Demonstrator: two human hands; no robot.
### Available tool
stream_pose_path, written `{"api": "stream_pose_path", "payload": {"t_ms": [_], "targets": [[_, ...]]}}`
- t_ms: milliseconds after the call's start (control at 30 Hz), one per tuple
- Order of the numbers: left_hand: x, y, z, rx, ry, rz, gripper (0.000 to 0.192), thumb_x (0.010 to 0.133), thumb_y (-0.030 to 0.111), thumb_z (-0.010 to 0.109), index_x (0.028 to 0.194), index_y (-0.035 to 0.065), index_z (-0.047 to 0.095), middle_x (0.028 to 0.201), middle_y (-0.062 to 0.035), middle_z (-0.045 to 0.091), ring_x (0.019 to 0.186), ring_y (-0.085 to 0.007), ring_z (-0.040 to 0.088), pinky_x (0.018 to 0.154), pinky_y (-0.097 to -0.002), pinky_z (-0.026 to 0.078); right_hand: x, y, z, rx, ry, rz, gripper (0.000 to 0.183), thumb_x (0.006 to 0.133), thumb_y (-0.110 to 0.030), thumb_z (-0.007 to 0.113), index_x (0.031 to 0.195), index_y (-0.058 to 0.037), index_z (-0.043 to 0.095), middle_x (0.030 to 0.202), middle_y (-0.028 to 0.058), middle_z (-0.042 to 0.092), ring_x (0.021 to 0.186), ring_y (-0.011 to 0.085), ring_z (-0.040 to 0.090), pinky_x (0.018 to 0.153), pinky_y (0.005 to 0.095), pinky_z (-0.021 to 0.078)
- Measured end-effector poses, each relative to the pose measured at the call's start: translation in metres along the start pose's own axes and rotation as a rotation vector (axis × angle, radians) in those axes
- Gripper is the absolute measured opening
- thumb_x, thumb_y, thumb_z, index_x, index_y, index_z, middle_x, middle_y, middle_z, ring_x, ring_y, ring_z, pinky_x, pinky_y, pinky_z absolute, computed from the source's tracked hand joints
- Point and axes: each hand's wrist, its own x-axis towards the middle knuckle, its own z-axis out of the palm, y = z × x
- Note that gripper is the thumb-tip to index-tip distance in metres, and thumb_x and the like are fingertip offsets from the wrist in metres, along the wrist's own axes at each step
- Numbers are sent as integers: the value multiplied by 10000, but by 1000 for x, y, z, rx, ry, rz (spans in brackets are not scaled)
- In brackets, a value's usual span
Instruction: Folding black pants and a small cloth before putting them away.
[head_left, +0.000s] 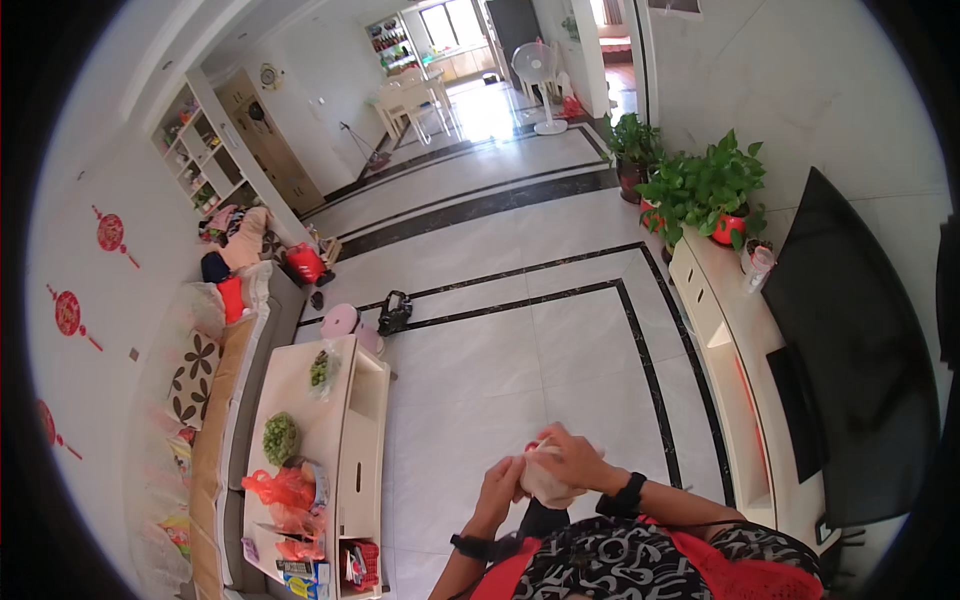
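Observation:
Low in front of my body, both hands meet around a crumpled whitish cloth or thin bag (549, 486). My left hand (501, 484) pinches its left edge with bent fingers. Above and to the right, my right hand (576, 459) grips its upper part. A small red bit (532, 446) shows between the hands; what it is cannot be made out. The bunched material hangs below my right hand and hides some of its fingers. Dark bands circle both wrists.
Left stands a coffee table (330, 420) with green grapes (281, 437), red plastic bags (281, 491) and boxes, beside a sofa (247, 375). A pink bin (343, 321) and black bag (395, 311) are on the tiled floor. Right are a TV cabinet (720, 300), television (847, 360) and potted plants (697, 187).

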Motion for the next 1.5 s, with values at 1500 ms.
{"api": "stream_pose_path", "payload": {"t_ms": [1500], "targets": [[1022, 455, -6, -340, -337, -201, 364, 1015, 394, 445, 878, 86, 582, 672, 45, 500, 490, -38, 406, 423, -207, 320, 887, 537, -321, -574, 142, 57, 162, 901, -95, 552, 1042, -47, 615, 756, 154, 655, 641, 332, 648, 531, 393, 512]]}}
